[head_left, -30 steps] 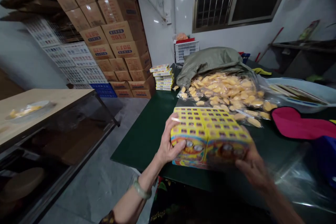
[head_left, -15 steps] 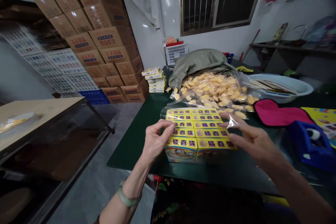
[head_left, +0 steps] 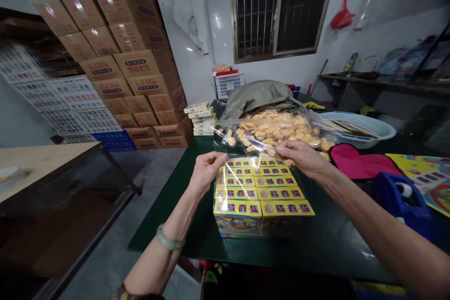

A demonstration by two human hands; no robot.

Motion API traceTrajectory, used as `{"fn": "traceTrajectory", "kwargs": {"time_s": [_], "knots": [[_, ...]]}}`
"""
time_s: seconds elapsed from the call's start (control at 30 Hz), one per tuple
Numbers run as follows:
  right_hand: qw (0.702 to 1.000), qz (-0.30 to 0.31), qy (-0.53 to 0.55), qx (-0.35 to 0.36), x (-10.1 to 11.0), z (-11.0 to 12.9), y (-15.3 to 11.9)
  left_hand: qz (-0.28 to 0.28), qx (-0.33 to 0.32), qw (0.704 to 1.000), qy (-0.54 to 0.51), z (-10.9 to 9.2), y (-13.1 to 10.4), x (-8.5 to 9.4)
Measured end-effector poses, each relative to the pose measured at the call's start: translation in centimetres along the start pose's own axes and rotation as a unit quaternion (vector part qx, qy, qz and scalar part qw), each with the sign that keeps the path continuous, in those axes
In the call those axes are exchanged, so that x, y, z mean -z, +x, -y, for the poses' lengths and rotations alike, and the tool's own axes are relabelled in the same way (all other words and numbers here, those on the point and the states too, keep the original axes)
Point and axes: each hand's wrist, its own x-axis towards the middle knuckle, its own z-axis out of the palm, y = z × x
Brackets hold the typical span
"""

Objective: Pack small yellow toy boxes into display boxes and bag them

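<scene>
Pinching thin, clear plastic film (head_left: 246, 149) between closed thumb and fingers of the left hand (head_left: 208, 168) and likewise of the right hand (head_left: 298, 155), and drawing it taut over the far end of a double row of yellow printed cardboard boxes (head_left: 237, 193). Working with those boxes sitting on the dark green tabletop (head_left: 168, 225), near pale-yellow oval pieces (head_left: 269, 126) spilling from a grey-green sack (head_left: 260, 95).

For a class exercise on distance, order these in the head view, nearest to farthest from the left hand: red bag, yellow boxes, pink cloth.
1. Yellow boxes, beside the left hand
2. Pink cloth, off to the right
3. Red bag, far back, right
</scene>
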Motion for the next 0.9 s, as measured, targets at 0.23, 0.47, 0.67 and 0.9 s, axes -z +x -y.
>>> {"fn": "traceTrajectory", "kwargs": {"time_s": [0.23,0.47,0.67,0.9], "knots": [[0.997,-0.005,-0.071,-0.012,0.7,-1.7,1.7,0.039,0.021,0.997,0.067,2.0,2.1,0.3],[0.994,-0.026,-0.106,-0.023,0.7,-2.8,2.3,0.009,0.012,0.993,0.118,3.1,3.1,0.3],[0.993,-0.069,-0.034,-0.092,0.4,-3.4,2.7,-0.028,0.008,0.987,0.155,3.9,3.4,0.2],[0.986,-0.053,0.05,-0.149,0.3,-5.4,3.5,-0.034,0.064,0.987,0.143,3.9,4.1,0.0]]}}
